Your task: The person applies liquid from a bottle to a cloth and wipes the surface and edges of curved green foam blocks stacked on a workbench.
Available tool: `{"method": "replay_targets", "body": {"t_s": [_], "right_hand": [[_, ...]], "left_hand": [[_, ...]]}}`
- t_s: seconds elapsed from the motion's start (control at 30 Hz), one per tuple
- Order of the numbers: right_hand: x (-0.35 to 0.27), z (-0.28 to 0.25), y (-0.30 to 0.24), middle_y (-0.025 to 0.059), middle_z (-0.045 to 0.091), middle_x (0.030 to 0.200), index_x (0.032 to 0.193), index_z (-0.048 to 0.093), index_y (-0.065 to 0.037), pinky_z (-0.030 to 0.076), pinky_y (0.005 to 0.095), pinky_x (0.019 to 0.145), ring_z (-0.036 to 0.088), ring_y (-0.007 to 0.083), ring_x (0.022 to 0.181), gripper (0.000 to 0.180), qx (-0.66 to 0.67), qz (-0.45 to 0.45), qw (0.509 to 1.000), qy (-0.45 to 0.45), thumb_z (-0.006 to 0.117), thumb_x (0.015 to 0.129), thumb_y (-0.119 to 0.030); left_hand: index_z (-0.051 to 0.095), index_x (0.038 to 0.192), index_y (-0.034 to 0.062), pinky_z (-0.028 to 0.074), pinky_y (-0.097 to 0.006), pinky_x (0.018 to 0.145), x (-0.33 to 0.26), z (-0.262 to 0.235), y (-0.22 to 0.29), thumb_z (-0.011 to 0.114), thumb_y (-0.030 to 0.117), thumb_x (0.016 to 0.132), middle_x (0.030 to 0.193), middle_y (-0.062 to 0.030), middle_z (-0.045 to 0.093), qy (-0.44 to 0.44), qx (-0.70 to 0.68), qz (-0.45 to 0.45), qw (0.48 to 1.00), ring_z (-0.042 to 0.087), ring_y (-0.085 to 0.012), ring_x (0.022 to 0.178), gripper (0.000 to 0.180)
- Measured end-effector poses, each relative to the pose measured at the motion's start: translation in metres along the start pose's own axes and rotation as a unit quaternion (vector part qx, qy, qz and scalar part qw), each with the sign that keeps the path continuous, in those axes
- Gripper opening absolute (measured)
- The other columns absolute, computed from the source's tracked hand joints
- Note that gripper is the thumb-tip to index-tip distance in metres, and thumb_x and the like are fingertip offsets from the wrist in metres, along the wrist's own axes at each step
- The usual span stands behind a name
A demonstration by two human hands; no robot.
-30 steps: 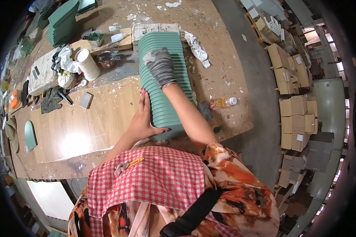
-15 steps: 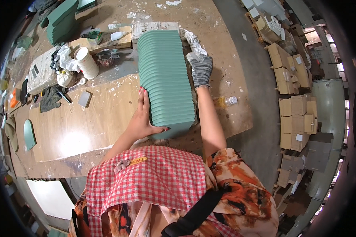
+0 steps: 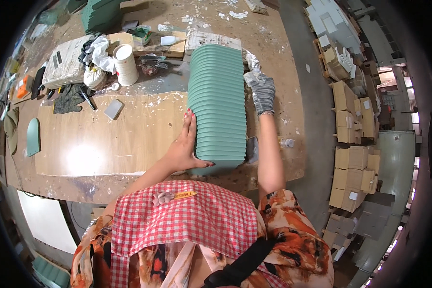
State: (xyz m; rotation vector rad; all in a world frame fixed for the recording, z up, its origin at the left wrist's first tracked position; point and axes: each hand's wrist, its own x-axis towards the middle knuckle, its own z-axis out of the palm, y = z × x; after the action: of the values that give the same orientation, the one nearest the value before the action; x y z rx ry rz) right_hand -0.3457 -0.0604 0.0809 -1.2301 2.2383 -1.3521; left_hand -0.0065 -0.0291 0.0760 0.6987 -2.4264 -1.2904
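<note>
A second ago the gloved right hand (image 3: 261, 96) lay on the stack of green arched panels (image 3: 218, 110); now it is off to the right, beside a white rag (image 3: 253, 62), leaving the ridged top uncovered. It looks loosely curled, though I cannot tell whether it grips the rag. The bare left hand (image 3: 180, 150), thumb spread, braces the stack's left side and near end. The paint-spattered bench (image 3: 278, 53) carries a pale wood-grain board (image 3: 144, 120); cardboard boxes (image 3: 348, 165) stand beyond, to the right.

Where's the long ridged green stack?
In the head view, the green stack lies centrally between the left hand and the right hand, its far end by a white block.
</note>
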Motion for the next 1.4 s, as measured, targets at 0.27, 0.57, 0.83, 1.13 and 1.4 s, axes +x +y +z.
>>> {"method": "replay_targets", "body": {"t_s": [0.27, 0.57, 0.83, 1.13, 1.4], "right_hand": [[-0.013, 0.067, -0.049, 0.0141, 0.069, 0.089, 0.088, 0.07, -0.002, 0.048, 0.0387, 0.088, 0.064, 0.0296, 0.086, 0.02, -0.146, -0.192, 0.97, -0.025, 0.072, 0.072, -0.014], [-0.031, 0.139, -0.1, 0.0241, 0.065, 0.098, 0.087, 0.07, -0.004, 0.044, 0.0434, 0.097, 0.061, 0.0383, 0.091, 0.017, -0.203, -0.131, 0.964, -0.108, 0.066, 0.075, -0.016], [-0.016, 0.097, -0.039, 0.0222, 0.065, 0.1, 0.098, 0.068, -0.003, 0.048, 0.0413, 0.093, 0.062, 0.0358, 0.096, 0.027, -0.163, -0.22, 0.962, 0.013, 0.072, 0.073, -0.012], [-0.015, 0.017, -0.02, 0.0149, 0.07, 0.09, 0.09, 0.071, -0.002, 0.051, 0.0359, 0.08, 0.067, 0.0264, 0.084, 0.019, -0.015, 0.045, 0.997, 0.058, 0.077, 0.077, -0.014], [-0.002, 0.036, -0.007, 0.0159, 0.068, 0.089, 0.091, 0.07, 0.001, 0.052, 0.0353, 0.078, 0.066, 0.0257, 0.081, 0.025, -0.029, -0.019, 0.998, 0.044, 0.079, 0.073, -0.013]], "left_hand": [[-0.009, 0.149, -0.006, 0.028, -0.044, 0.116, -0.002, 0.0, -0.005, 0.087, 0.052, 0.056, 0.156, -0.0319, -0.002, -0.011, 0.007, -0.031, 0.999, 0.011, -0.045, 0.145, 0.145], [-0.008, 0.15, -0.006, 0.024, -0.043, 0.116, 0.002, 0.002, 0.0, 0.089, 0.049, 0.056, 0.156, -0.0317, -0.002, -0.003, 0.002, 0.003, 1.0, 0.011, -0.0449, 0.145, 0.145], [-0.008, 0.15, -0.0039, 0.025, -0.045, 0.116, 0.004, 0.002, 0.005, 0.089, 0.05, 0.055, 0.156, -0.03, -0.002, -0.006, -0.005, 0.006, 1.0, 0.011, -0.0437, 0.146, 0.146], [-0.008, 0.151, -0.0029, 0.027, -0.045, 0.116, 0.001, -0.002, 0.002, 0.088, 0.05, 0.057, 0.157, -0.0297, -0.002, -0.01, -0.009, -0.015, 1.0, 0.012, -0.045, 0.145, 0.144], [-0.006, 0.15, -0.0061, 0.027, -0.045, 0.115, 0.005, -0.001, 0.007, 0.087, 0.05, 0.057, 0.156, -0.0317, -0.001, -0.003, 0.003, 0.008, 1.0, 0.013, -0.0463, 0.144, 0.142]]}}
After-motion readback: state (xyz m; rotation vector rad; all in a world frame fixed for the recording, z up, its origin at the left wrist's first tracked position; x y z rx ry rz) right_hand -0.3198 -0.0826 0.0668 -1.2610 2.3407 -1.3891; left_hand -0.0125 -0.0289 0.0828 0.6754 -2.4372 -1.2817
